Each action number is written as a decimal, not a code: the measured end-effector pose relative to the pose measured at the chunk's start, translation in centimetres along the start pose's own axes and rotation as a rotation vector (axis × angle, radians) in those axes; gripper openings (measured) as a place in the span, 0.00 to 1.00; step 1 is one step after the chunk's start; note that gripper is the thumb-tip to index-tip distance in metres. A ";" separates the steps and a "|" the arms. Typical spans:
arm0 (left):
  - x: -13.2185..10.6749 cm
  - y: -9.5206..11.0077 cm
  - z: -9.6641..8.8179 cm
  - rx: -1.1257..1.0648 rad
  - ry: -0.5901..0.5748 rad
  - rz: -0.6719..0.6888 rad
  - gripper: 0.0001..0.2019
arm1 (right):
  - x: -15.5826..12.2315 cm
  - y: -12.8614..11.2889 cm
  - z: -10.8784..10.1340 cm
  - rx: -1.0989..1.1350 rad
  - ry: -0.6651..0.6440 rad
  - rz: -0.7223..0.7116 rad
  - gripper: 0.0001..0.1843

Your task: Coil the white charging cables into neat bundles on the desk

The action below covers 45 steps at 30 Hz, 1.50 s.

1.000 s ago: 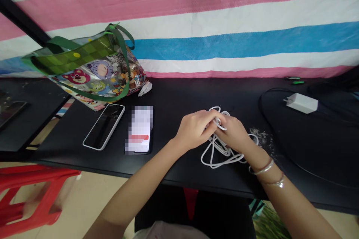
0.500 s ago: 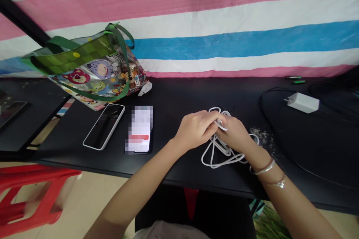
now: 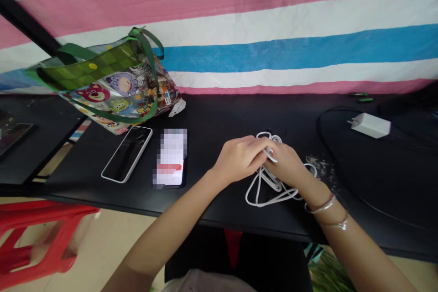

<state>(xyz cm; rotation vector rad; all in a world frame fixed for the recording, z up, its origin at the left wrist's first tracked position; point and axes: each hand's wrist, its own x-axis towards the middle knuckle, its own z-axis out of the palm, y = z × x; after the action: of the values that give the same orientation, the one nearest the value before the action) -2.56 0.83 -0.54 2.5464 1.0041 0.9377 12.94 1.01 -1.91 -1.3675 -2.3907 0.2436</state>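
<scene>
A coiled white charging cable (image 3: 265, 189) lies in loops on the black desk (image 3: 219, 205). My left hand (image 3: 239, 159) and my right hand (image 3: 284, 164) meet above it, and both pinch a white loop of that cable (image 3: 271, 154) between their fingers. Part of the coil is hidden under my palms. To the left of my hands lie a smartphone in a clear case (image 3: 127, 154) and a second phone (image 3: 170, 159) with a lit, pixelated screen.
A clear cartoon-print tote bag (image 3: 112, 84) with green handles stands at the back left. A white charger (image 3: 370, 125) and a black cable lie to the right, near small green items and scattered debris. A red stool (image 3: 41, 242) stands below left. Striped tarpaulin forms the backdrop.
My hands have barely moved and still hold the cable loop. The view has shifted very slightly.
</scene>
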 end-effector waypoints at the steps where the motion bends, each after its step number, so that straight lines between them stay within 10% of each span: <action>1: 0.0 0.0 0.0 0.007 -0.010 -0.005 0.11 | 0.0 0.0 0.0 -0.003 -0.001 -0.002 0.07; 45: 0.0 0.0 0.0 0.025 -0.034 0.017 0.11 | 0.1 -0.3 0.0 -0.079 -0.056 0.007 0.11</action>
<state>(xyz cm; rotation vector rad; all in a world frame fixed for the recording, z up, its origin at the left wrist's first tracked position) -2.55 0.84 -0.51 2.5861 0.9918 0.8891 12.68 0.89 -1.78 -1.4222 -2.4655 0.1934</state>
